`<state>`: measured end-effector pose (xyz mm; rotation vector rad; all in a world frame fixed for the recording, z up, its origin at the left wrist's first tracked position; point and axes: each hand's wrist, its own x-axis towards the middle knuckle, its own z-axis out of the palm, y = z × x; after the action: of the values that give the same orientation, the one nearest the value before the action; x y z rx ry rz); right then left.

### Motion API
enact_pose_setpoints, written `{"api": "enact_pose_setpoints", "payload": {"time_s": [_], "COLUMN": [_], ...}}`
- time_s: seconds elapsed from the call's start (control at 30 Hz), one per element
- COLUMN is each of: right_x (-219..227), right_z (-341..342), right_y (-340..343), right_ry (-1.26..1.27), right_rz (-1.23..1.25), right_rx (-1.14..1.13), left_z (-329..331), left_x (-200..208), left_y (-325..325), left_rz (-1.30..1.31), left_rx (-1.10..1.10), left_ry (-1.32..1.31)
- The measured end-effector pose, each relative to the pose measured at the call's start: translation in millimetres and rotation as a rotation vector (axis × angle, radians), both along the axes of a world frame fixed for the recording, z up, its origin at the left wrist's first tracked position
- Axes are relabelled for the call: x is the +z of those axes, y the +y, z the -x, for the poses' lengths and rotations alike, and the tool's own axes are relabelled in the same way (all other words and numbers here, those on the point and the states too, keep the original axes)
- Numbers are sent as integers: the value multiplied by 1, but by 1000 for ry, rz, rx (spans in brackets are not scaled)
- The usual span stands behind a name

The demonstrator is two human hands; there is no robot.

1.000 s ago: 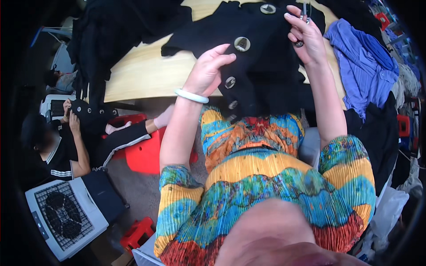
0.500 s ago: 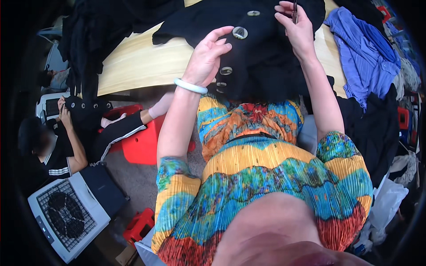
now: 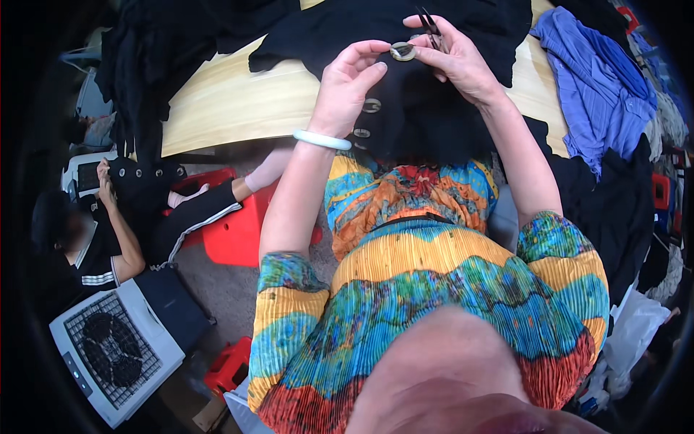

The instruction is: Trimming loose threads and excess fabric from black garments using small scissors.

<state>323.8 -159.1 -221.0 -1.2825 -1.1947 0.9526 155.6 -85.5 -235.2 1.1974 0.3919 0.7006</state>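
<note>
A black garment with large pale-rimmed round buttons lies over the table edge and my lap. My left hand, with a pale bangle at the wrist, has its fingers curled and a fingertip at the left rim of the uppermost visible button. From the other side, my right hand reaches the same button with its thumb and fingertips. Held in that right hand are small thread snips, dark blades pointing up and away. Below my left fingers, two more buttons show on the cloth.
The pale wooden table carries more black clothing. A blue striped shirt hangs at the right. On the left, a seated person handles a dark buttoned piece near red stools and a white fan unit.
My right hand has come down and left to the button, bringing the snips along. My left hand has shifted slightly right, its fingers now closed at the button's rim.
</note>
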Motion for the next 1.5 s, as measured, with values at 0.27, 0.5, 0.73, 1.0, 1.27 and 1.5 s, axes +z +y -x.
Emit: {"api": "enact_pose_setpoints", "payload": {"time_s": [0.27, 0.5, 0.73, 1.0, 1.27, 1.5], "right_x": [9, 8, 8, -3, 6, 5], "right_z": [26, 19, 22, 23, -9, -17], "right_y": [-7, -8, -8, -5, -15, -17], "right_ry": [-112, -116, -159, -167, 512, 721], "right_rz": [-184, -148, -128, -145, 48, 85], "right_rx": [-162, -115, -199, -241, 44, 74], "left_z": [-11, -7, -20, -30, -11, -2], "left_x": [-3, -12, -12, -15, 7, 0], "left_y": [-19, -7, -19, -26, -14, -9], "left_rz": [-164, 220, 222, 241, -133, -84], "left_rx": [202, 55, 359, 510, 217, 83], "left_ry": [-33, -218, -130, -153, -21, 101]}}
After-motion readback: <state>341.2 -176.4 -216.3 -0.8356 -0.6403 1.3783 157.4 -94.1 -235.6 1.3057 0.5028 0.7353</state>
